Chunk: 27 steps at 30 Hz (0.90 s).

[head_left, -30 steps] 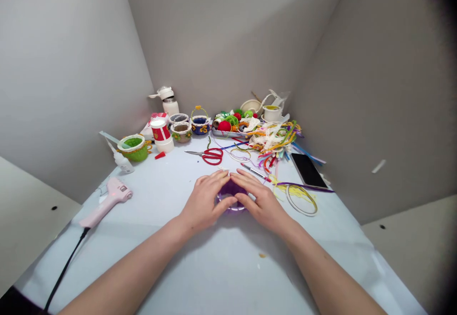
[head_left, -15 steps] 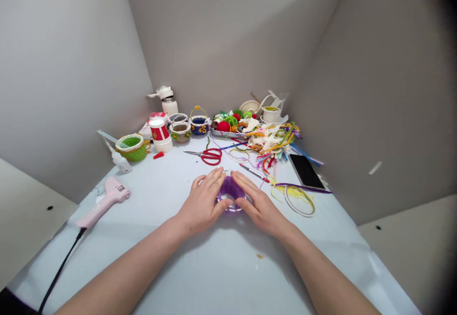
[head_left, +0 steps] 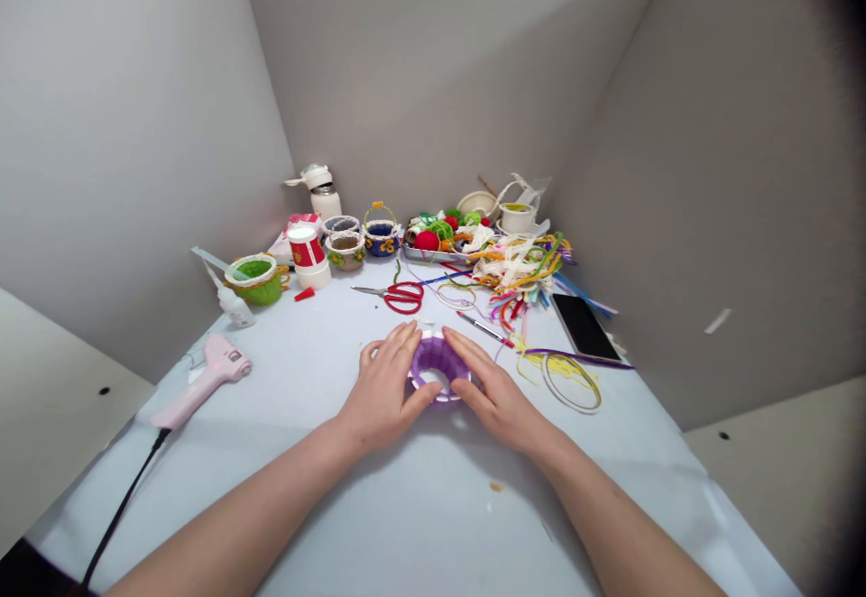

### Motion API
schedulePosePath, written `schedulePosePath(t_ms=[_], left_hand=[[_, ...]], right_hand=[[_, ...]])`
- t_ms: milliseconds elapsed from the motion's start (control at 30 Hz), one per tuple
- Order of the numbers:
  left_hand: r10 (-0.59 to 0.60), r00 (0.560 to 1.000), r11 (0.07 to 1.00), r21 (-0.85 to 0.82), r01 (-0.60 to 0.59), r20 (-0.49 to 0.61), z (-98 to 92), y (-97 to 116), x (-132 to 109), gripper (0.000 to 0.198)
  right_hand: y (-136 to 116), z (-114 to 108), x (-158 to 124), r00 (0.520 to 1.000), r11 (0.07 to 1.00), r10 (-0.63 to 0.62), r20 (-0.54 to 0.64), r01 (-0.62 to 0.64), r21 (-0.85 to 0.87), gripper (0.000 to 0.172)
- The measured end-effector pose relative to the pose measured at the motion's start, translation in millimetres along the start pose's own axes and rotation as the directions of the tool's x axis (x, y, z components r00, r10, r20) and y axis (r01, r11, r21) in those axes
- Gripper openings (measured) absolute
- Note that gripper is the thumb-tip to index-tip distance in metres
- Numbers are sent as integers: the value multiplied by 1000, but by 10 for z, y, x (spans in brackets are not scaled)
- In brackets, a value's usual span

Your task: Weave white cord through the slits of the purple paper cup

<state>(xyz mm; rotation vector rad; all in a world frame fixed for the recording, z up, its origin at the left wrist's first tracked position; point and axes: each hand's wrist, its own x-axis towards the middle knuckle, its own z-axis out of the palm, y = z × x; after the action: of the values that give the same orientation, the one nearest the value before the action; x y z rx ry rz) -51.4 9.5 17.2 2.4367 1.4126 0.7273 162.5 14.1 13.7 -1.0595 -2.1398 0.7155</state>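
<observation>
A small purple cup-shaped basket stands on the pale table in front of me. My left hand cups its left side, thumb against the near rim and fingers curved along the wall. Pressed to the right side is my right hand, its fingers held together and laid along the basket. The basket's top shows between the two hands.
Red scissors and a pen lie just beyond. A pink glue gun with a black cord is at the left. Small decorated baskets, a green basket, a glue bottle, a ribbon pile and a phone crowd the back.
My fingertips met over the basket a second ago. Both hands have since drawn apart to its sides, and the purple top now shows.
</observation>
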Motion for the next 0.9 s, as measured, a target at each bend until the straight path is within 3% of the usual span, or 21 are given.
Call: schedulePosePath(t_ms=[267,633,767,833,900], left_hand=[[-101,995,977,-190,97,-10,89,-33,-1,69],[-89,996,929,-360,82,-2,212,-66,-57,82],[-87,991,907,-418,38,-98,238,-72,-83,77],[-90,976,879,-476,-15,-198,245,-79,-97,77],[-97,956,851,-521,-65,-278,248,-92,-105,81]], right_hand=[[10,61,9,997,997,55,-53,-52,63,61],[11,128,-17,998,983,43,-41,-35,178,60],[37,105,-22,996,992,-20,-83,30,121,66],[34,67,-21,986,992,-71,-153,86,91,71],[15,11,-18,961,990,-92,-259,116,79,64]])
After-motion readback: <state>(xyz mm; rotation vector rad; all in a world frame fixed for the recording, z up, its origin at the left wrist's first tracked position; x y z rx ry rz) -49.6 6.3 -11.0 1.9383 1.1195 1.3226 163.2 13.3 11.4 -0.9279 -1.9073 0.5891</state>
